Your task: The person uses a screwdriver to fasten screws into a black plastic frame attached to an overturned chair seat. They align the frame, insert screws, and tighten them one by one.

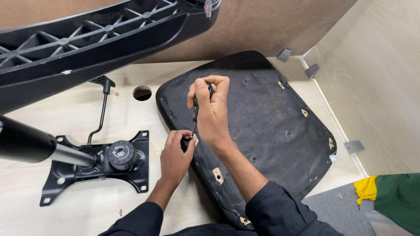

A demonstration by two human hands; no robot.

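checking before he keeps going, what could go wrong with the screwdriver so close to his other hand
1. The left hand pinches right at the tip of the screwdriver that the right hand holds upright; a slip could jab those fingers.
2. The tip sits near the edge of the seat cushion, so it could skid off and tear the black fabric.

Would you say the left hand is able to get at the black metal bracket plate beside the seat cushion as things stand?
Probably yes. The left hand rests at the cushion's edge, steadying the screwdriver tip; the bracket plate lies just beside it, with bare desk between.
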